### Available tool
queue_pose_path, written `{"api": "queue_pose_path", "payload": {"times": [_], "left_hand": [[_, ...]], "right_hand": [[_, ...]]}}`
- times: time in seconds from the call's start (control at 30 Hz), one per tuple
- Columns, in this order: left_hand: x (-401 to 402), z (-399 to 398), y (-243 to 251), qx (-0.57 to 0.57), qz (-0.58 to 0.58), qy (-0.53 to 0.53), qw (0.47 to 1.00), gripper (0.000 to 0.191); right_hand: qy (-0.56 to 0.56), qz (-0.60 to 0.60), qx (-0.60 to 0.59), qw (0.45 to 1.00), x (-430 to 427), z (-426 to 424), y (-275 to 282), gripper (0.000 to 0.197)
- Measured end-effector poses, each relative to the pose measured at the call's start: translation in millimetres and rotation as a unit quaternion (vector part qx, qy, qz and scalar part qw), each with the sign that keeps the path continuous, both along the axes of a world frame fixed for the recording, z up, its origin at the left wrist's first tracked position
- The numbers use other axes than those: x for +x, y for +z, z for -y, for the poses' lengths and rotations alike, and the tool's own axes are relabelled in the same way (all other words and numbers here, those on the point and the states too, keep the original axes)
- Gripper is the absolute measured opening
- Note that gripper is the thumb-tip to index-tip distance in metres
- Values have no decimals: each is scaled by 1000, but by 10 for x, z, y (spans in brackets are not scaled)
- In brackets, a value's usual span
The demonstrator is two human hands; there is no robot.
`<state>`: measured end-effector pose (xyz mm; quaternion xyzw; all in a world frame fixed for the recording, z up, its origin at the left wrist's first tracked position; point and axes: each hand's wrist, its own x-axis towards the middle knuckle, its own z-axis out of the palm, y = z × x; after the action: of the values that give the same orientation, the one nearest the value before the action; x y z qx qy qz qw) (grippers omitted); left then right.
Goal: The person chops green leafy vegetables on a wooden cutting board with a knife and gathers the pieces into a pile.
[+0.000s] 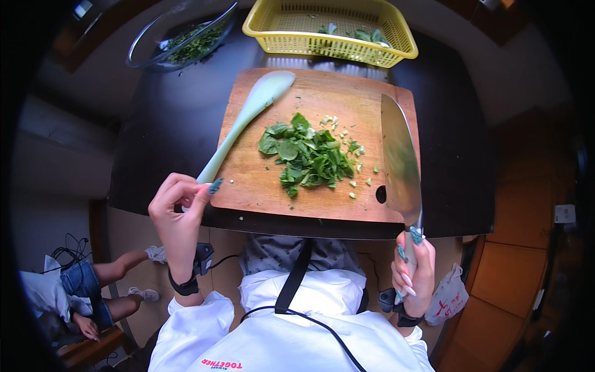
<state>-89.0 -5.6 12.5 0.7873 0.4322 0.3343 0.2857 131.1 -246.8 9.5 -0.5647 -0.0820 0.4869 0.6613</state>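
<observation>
A wooden cutting board (334,93) lies on the dark table. Chopped green leaves (311,156) are heaped at its middle, with small pale bits scattered to their right. My left hand (179,200) pinches the handle end of a pale green spatula or spoon (241,118), whose broad head rests on the board's upper left. In my right hand (413,265) is the handle of a wide-bladed kitchen knife (400,158); its blade is over the board's right edge, beside the dark hanging hole.
Beyond the board stands a yellow plastic basket (332,44) with some leaves. A tilted-looking glass bowl (153,63) of chopped greens is at the back left. Another person (86,288) sits at the lower left. A white plastic bag (448,297) is on the floor at right.
</observation>
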Motion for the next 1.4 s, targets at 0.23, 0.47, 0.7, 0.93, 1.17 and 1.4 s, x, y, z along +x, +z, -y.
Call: {"api": "queue_pose_path", "payload": {"times": [0.23,0.47,0.7,0.93,1.17,1.4], "left_hand": [[-38,-31,-24,60,-17,39,997,32],[6,-50,-46,127,-67,8,990,40],[-57,-116,-11,123,-5,30,992,48],[-77,-63,-105,148,106,51,982,31],[-129,-31,-147,217,166,65,960,19],[-153,-12,-149,218,193,74,954,18]], "right_hand": [[3,-56,28,998,-42,-137,-104,29],[55,-114,61,990,-224,-387,-83,31],[32,-46,50,997,-242,-317,50,27],[69,-8,12,998,-372,-407,56,23],[65,53,11,996,-387,-556,-116,22],[57,66,17,996,-375,-499,-59,25]]}}
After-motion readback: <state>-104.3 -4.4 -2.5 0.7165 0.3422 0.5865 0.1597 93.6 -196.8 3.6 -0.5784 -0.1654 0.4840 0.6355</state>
